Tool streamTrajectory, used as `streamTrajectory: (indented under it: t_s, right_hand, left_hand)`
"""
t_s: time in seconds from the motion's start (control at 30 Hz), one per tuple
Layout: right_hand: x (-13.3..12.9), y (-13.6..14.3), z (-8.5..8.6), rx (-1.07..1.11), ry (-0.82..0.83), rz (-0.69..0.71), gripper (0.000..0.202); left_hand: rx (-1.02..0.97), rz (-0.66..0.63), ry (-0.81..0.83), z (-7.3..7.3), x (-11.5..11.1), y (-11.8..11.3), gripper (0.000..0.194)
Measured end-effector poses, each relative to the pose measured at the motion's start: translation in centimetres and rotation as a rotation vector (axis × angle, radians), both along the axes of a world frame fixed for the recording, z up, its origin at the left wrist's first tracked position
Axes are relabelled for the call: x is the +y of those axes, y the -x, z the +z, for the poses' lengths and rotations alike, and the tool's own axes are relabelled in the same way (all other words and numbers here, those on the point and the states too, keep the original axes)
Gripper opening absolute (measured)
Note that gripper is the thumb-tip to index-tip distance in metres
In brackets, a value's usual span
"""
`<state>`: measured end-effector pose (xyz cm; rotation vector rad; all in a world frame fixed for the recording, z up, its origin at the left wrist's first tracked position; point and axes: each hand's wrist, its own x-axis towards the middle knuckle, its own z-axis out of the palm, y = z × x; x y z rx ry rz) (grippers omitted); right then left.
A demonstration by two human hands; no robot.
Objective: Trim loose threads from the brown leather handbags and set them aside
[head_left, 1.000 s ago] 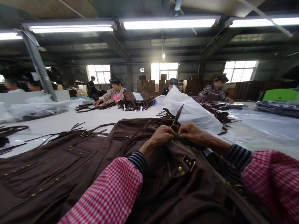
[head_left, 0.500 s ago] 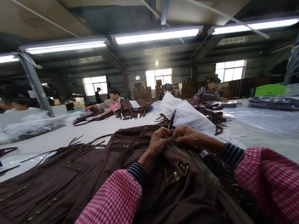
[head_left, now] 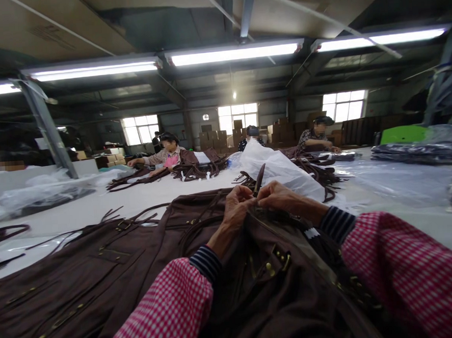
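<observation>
A dark brown garment [head_left: 210,231] with zips, straps and brass-coloured buckles lies spread over the table in front of me. My left hand [head_left: 238,206] pinches its upper edge, near the top of an open zip. Close against it, my right hand [head_left: 275,196] is closed on the same edge, fingertips almost touching those of the left. Between the two hands a dark pointed strip [head_left: 260,177] sticks up; I cannot tell whether it is a strap end or a tool. What lies right between the fingertips is hidden. A buckled tab [head_left: 275,263] sits below the hands.
A sheet of white plastic [head_left: 272,168] is heaped just beyond my hands on the white table [head_left: 143,194]. Brown strapped pieces [head_left: 199,168] lie farther back. Several co-workers sit across the table. Clear plastic bags [head_left: 395,179] cover the right side; dark scissors-like blades [head_left: 5,261] lie at left.
Both hands have risen slightly with the garment's edge, and the right hand has come closer to the left. The view has shifted a little. Both hands keep their grip.
</observation>
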<state>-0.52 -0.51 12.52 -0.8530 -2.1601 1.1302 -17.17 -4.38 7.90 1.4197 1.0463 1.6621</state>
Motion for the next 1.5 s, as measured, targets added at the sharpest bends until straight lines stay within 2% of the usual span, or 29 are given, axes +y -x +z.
streamTrajectory:
  t_s: [0.13,0.3,0.47,0.53,0.6,0.7,0.77,0.9,1.0,1.1,1.17,1.3,1.5]
  right_hand:
    - [0.8,-0.1,-0.9,0.063,-0.032,-0.047,0.007]
    - [1.9,-1.6,-2.3,0.127,-0.029,-0.003,0.013]
    - [1.3,-2.1,-1.7,0.074,-0.042,0.069,0.019]
    - [0.8,-2.8,-0.9,-0.041,-0.147,0.081,0.016]
    - [0.4,-4.1,0.0,-0.233,-0.344,0.052,0.014]
    - [-0.1,-6.6,0.9,-0.494,-0.617,-0.076,0.015]
    - [-0.1,-7.9,1.1,-0.526,-0.666,-0.143,0.016]
    - [0.4,-8.1,0.6,-0.228,-0.595,-0.295,0.018]
    - [0.6,-6.3,-0.2,0.101,-0.376,-0.373,0.022]
    - [0.3,-4.0,-0.8,0.41,-0.044,-0.294,0.029]
    - [0.1,-2.8,-1.0,0.537,0.1,-0.217,0.033]
    - [-0.1,-1.9,-1.3,0.611,0.214,-0.163,0.039]
    - [-0.1,-2.2,-1.7,0.497,0.175,-0.14,0.035]
  left_hand:
    - [0.091,0.007,-0.023,-0.1,0.1,0.2,0.03]
    - [0.489,-0.15,-0.063,-0.2,0.1,0.7,0.023]
    - [0.553,-0.076,-0.077,-0.5,0.1,0.8,0.024]
    - [0.535,-0.07,-0.074,-0.6,0.1,0.8,0.024]
    - [0.522,-0.078,-0.067,-0.6,0.1,0.7,0.024]
    - [0.494,-0.085,-0.052,-0.6,0.2,0.6,0.025]
    - [0.442,-0.1,-0.03,-0.6,0.3,0.5,0.024]
    - [0.329,-0.128,0.004,-0.9,0.4,0.3,0.026]
    - [0.265,-0.134,0.014,-0.9,0.4,0.3,0.029]
    - [0.208,-0.14,0.029,-0.8,0.2,0.4,0.031]
    - [0.178,-0.146,0.041,-0.6,0.0,0.3,0.032]
    - [0.116,-0.155,0.05,-0.3,-0.4,0.3,0.031]
    - [0.053,-0.189,0.058,-0.4,-0.3,0.2,0.03]
